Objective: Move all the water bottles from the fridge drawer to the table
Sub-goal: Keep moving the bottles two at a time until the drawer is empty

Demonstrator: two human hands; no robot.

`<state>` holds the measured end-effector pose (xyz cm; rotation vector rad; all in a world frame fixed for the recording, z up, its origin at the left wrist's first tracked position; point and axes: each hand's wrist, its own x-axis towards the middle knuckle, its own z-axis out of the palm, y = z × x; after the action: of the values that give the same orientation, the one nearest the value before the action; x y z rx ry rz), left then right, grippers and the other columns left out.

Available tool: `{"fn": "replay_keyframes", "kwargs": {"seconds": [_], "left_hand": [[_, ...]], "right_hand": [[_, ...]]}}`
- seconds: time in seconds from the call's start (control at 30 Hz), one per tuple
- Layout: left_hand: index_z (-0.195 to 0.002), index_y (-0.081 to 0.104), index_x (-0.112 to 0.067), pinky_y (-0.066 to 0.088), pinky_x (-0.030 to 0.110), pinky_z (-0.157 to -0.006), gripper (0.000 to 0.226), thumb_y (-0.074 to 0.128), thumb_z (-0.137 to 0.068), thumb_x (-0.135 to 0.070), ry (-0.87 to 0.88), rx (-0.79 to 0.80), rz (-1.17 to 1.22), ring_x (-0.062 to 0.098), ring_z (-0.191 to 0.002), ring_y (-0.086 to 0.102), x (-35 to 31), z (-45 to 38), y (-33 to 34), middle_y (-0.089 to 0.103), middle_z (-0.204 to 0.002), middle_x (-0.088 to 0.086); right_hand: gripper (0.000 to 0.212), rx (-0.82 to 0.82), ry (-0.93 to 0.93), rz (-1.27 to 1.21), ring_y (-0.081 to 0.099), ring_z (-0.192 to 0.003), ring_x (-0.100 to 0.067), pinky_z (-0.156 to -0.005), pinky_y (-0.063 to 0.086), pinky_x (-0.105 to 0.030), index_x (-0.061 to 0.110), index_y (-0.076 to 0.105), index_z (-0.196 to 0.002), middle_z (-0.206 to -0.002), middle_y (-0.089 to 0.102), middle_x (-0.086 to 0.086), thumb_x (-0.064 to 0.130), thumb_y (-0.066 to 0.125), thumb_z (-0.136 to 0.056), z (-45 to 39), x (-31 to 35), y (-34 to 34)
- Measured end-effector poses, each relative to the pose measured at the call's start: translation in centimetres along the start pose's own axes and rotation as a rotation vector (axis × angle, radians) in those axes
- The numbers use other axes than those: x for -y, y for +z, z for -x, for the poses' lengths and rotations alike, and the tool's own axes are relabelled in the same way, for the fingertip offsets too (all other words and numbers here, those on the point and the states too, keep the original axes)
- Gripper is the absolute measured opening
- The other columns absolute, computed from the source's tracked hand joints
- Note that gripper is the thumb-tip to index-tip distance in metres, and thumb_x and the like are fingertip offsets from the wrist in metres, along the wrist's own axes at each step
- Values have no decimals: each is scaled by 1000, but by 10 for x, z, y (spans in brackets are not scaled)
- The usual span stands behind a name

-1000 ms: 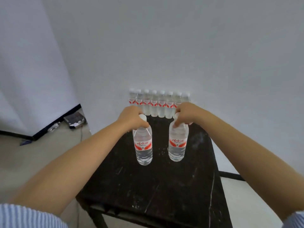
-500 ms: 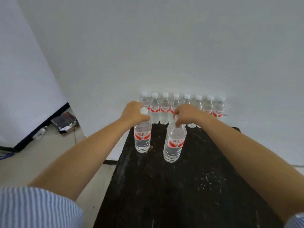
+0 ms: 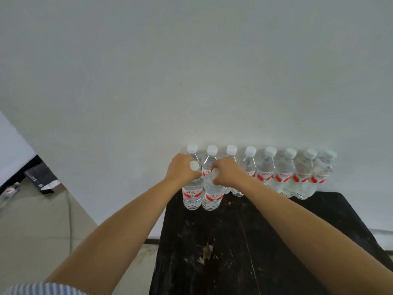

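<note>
Here the black table (image 3: 276, 241) carries a row of bottles (image 3: 285, 175) against the wall beyond the fingers. Each hand, left hand (image 3: 180, 170) and right hand (image 3: 227, 173), wraps the neck of one bottle (image 3: 192, 195), (image 3: 212, 199), probably starting a second row.
</note>
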<state>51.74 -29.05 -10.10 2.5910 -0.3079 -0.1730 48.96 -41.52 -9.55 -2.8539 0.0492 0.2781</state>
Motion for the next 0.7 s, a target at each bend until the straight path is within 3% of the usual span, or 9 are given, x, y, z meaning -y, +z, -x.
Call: {"fn": "replay_keyframes", "kwargs": {"seconds": [0.1,0.23,0.4,0.5,0.57,0.7], "left_hand": [[-55,42,-13,30,17,-51,33,64,-80,-7,5,19,4,15,-65,44,11,-27,15,34,-60,-5],[-80,52,-12,38,24,-66,13,64,-83,-14,11,41,2,17,-78,49,24,-53,28,41,-67,-2],[-82,56,-11,33,16,-53,9,65,-83,-12,48,95,55,18,-79,51,33,-73,32,52,-77,2],[-83,57,-11,35,16,-55,10,66,-82,-13,58,111,40,17,-80,51,32,-74,34,55,-84,4],[-89,61,-9,42,21,-65,10,66,-83,-15,54,119,7,17,-82,52,31,-72,35,60,-92,9],[-115,58,-10,48,30,-81,39,68,-81,-24,30,166,-87,26,-100,61,21,-60,29,62,-116,12]], "right_hand": [[30,9,-18,42,58,-109,-25,-74,32,-22,6,63,-113,-115,65,-12,4,56,-84,-33,-3,8],[36,26,-29,23,58,-109,-25,-80,43,-27,7,62,-117,-117,64,-12,8,62,-81,-63,-12,12],[40,-1,-20,5,58,-110,-24,-77,37,-21,9,60,-120,-119,63,-11,11,64,-81,-75,-20,20],[41,-5,2,-24,57,-111,-24,-77,37,-22,9,59,-122,-121,62,-10,10,63,-81,-75,-22,22],[38,-20,23,-3,57,-111,-24,-79,39,-23,8,58,-121,-121,62,-10,10,61,-83,-73,-20,22],[35,-43,70,-3,57,-114,-26,-94,45,-29,3,51,-125,-124,60,-13,9,53,-90,-59,-15,24]]}}
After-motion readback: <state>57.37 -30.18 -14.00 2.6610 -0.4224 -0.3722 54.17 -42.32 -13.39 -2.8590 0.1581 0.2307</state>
